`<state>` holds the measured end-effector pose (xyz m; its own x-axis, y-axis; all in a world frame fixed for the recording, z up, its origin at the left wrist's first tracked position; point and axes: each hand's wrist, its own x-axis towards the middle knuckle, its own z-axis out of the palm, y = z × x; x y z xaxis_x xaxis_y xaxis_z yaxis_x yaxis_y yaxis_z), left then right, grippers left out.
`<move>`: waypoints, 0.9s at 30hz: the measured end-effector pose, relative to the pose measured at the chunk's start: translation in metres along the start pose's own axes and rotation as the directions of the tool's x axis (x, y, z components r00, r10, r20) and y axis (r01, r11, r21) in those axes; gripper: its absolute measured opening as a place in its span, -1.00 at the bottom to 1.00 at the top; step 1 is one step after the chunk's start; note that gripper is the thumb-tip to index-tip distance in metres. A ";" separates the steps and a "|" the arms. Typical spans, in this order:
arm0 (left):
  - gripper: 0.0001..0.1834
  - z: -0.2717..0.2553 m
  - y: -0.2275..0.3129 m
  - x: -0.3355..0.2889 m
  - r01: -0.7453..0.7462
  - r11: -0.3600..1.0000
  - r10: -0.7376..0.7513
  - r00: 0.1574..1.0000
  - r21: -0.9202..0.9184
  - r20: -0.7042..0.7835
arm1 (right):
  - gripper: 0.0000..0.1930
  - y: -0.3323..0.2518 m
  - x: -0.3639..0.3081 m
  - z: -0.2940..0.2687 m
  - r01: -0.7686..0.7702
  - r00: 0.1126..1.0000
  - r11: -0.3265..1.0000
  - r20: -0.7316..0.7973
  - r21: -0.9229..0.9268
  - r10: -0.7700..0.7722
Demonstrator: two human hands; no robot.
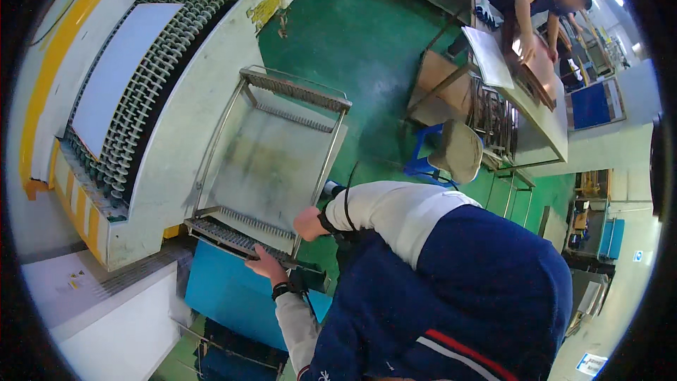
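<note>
A metal rack [271,152] with slotted, comb-like bars at both ends stands in the middle, and a stained flat base shows inside its frame. My left hand [268,266] is at the rack's near slotted bar, thumb and a finger on either side of its edge. Close by, my right hand [308,224] is closed at the rack's near right corner, on the side rail; its fingertips are hidden. To the left, a white panel [120,70] lies on the rollers [144,85] of a conveyor machine.
The machine's pale housing [190,92] borders the rack on the left. A blue sheet [226,293] lies below the rack. Rightward are a stool [457,152] and a worktable [557,130], where another person [532,0] handles a copper-coloured sheet [539,63].
</note>
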<state>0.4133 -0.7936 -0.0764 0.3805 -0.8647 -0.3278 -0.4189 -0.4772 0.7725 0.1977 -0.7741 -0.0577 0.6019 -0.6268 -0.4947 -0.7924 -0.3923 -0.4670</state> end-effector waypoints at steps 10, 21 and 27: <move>-0.21 0.001 -0.004 -0.001 -0.057 0.996 0.062 0.995 0.066 -0.074 | -0.89 0.003 -0.017 0.000 0.238 0.923 0.966 -0.286 -0.103 -0.258; -0.36 -0.003 0.002 -0.007 -0.102 0.985 0.092 0.992 -0.136 -0.083 | -0.90 0.005 0.000 0.008 0.256 0.959 0.922 -0.048 -0.292 -0.281; -0.36 -0.003 0.026 -0.014 -0.054 0.998 0.057 0.995 0.038 -0.085 | -0.93 -0.020 0.025 0.005 0.091 0.986 0.627 0.158 -0.773 0.053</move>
<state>0.3994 -0.7929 -0.0505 0.4247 -0.8739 -0.2364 -0.4695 -0.4358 0.7679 0.2293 -0.7787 -0.0646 0.5673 -0.5321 -0.6285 -0.5189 -0.8236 0.2289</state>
